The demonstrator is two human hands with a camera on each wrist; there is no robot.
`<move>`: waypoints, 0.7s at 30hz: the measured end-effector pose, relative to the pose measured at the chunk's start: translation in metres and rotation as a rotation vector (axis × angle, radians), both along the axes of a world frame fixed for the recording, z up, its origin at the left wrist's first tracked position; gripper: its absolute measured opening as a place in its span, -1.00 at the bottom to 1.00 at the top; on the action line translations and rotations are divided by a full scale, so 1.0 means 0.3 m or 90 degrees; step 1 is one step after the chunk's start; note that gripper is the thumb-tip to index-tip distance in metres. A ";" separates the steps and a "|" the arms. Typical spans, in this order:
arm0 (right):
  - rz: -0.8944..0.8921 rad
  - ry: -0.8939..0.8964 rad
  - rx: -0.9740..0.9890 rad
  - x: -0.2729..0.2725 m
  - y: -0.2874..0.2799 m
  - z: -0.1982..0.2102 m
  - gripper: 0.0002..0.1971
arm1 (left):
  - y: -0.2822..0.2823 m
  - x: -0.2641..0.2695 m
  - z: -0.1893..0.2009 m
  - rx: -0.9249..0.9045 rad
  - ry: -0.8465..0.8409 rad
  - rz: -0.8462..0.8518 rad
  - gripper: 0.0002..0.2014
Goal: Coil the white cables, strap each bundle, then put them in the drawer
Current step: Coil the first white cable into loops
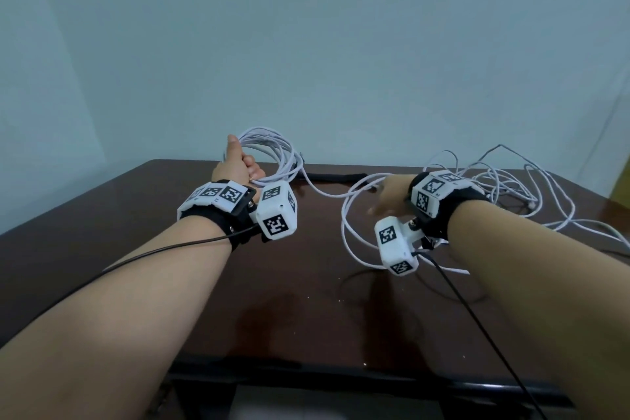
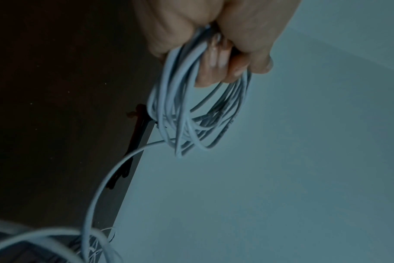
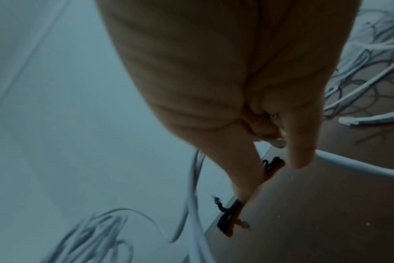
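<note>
**A dark bench with cables on it**

The bench (image 1: 306,300) is dark brown and shiny. It stands against a pale blue wall (image 1: 341,44). A black strap (image 1: 335,177) lies flat near the back edge, close to the middle. On the right side lies a messy heap of white cables (image 1: 531,194). The loops cross over each other and spread to the right edge. One white cable (image 1: 354,235) makes big loose loops on the bench near the middle. Part of it lifts off the top, so where it touches is hard to tell. Tiny pale specks dot the front of the bench.
</note>
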State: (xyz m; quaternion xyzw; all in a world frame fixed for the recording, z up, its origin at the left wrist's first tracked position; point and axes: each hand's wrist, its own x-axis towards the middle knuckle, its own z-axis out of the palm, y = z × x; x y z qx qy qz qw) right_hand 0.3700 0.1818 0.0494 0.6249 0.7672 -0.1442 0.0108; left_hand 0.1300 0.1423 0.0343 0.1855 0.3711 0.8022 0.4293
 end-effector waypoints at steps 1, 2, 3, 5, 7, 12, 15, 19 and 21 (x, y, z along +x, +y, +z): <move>-0.017 0.089 -0.017 0.002 0.005 0.003 -0.70 | -0.001 -0.002 0.000 -0.002 0.005 0.015 -0.55; -0.044 0.176 -0.037 0.002 -0.004 0.013 -0.68 | -0.002 -0.004 -0.001 -0.004 0.015 0.030 -0.55; -0.073 0.222 -0.051 0.004 0.002 0.017 -0.68 | -0.003 -0.006 -0.003 -0.006 0.025 0.042 -0.55; -0.099 0.277 -0.053 0.016 0.020 0.022 -0.69 | -0.003 -0.009 -0.011 -0.007 0.035 0.051 -0.56; -0.128 0.308 -0.037 0.014 0.014 0.027 -0.67 | -0.002 -0.020 -0.024 -0.012 0.026 0.060 -0.56; -0.093 0.353 -0.017 0.053 0.087 0.050 -0.82 | -0.002 -0.050 -0.045 -0.028 0.022 0.087 -0.56; -0.088 0.568 0.040 0.068 0.110 0.109 -0.78 | -0.001 -0.027 -0.043 -0.034 0.031 0.063 -0.57; -0.028 0.340 -0.029 0.011 0.063 0.105 -0.84 | 0.006 0.009 -0.036 -0.044 0.054 0.043 -0.55; -0.001 0.214 -0.070 0.005 0.045 0.056 -0.77 | 0.009 0.012 -0.029 -0.048 0.066 0.033 -0.54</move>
